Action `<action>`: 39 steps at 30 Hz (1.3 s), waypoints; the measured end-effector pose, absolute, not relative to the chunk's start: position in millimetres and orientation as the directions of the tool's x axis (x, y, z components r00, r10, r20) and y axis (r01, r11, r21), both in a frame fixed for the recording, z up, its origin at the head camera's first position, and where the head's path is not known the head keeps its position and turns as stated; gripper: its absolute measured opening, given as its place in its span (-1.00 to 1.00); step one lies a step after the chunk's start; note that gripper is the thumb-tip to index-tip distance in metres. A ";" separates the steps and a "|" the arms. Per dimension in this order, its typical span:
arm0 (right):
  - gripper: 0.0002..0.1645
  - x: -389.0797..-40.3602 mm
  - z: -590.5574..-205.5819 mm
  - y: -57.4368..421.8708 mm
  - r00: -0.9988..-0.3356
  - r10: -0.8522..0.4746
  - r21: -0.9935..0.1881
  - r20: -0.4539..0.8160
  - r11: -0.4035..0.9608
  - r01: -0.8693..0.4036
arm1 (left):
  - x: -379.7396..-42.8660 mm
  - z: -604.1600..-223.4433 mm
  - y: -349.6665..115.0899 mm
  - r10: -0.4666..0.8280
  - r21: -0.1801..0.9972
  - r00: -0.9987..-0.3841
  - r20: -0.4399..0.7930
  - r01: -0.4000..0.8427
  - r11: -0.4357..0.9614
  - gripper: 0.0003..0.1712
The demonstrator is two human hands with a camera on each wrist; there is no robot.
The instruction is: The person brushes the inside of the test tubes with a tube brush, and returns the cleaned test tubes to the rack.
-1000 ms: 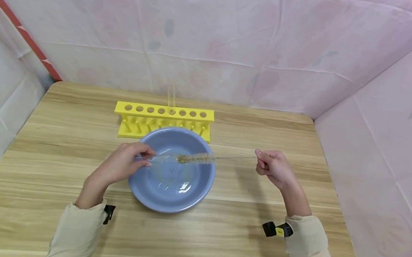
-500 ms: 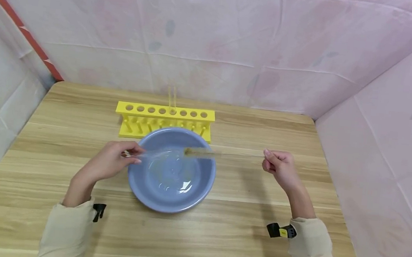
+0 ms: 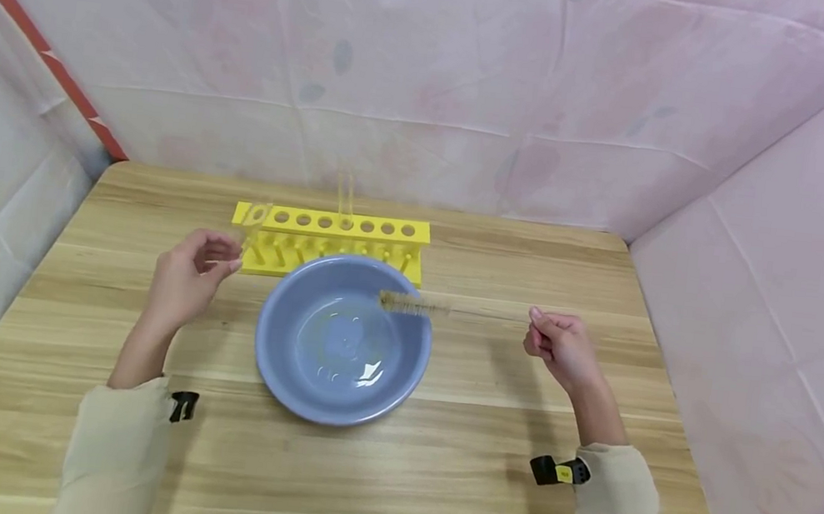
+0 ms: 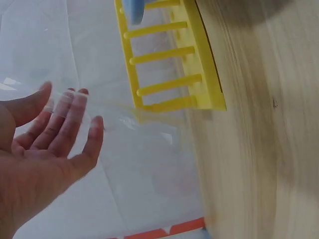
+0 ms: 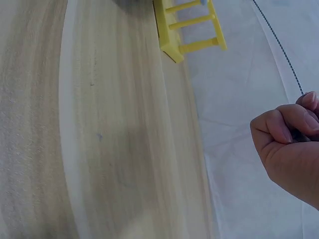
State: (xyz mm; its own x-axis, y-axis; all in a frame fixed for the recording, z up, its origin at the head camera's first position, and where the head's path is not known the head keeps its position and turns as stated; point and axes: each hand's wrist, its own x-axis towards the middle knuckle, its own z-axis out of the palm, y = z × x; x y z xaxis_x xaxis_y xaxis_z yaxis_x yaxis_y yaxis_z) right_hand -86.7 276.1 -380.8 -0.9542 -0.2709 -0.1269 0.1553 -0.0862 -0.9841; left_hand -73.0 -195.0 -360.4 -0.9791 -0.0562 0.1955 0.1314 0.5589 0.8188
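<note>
My left hand point(image 3: 187, 275) pinches a clear glass test tube point(image 3: 255, 220) between thumb and fingertips, beside the left end of the yellow test tube rack point(image 3: 291, 226). Tilted up and away, the tube overlaps the rack in the head view; in the left wrist view the tube point(image 4: 117, 103) is faint and blurred. My right hand point(image 3: 564, 348) grips a test tube brush point(image 3: 414, 305) by its thin twisted wire point(image 5: 281, 46). The brush's tan bristles lie level over the right side of the blue basin point(image 3: 338, 417). A second clear tube point(image 3: 346, 190) stands upright in the rack.
The basin holds shallow water and stands in front of the rack, overlapping its base in the head view. All of it rests on a wood-grain table point(image 3: 395, 490). Pale printed sheeting point(image 3: 430, 83) hangs behind and at both sides.
My left hand has drawn the test tube off leftward from the brush, then moved away from me to the rack's left end, turning the tube up. The brush has shifted slightly right.
</note>
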 end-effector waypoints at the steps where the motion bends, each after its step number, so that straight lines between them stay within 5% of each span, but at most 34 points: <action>1: -0.47 -86.6 -382.3 276.0 -0.952 -0.270 -0.980 -0.144 -0.093 0.174 | -76.1 -360.5 -195.7 -0.068 0.833 -0.980 0.187 0.121 0.540 -0.75; 21: -0.45 -84.4 -397.2 259.4 -0.909 -0.314 -0.952 -0.275 -0.042 0.303 | -143.1 -322.6 -195.5 -0.299 0.935 -0.939 0.169 0.057 0.351 -0.78; 39: -0.44 -85.5 -403.2 253.2 -0.891 -0.332 -0.945 -0.310 0.001 0.328 | -169.9 -352.5 -193.9 -0.248 0.850 -0.965 0.088 -0.057 0.524 -0.76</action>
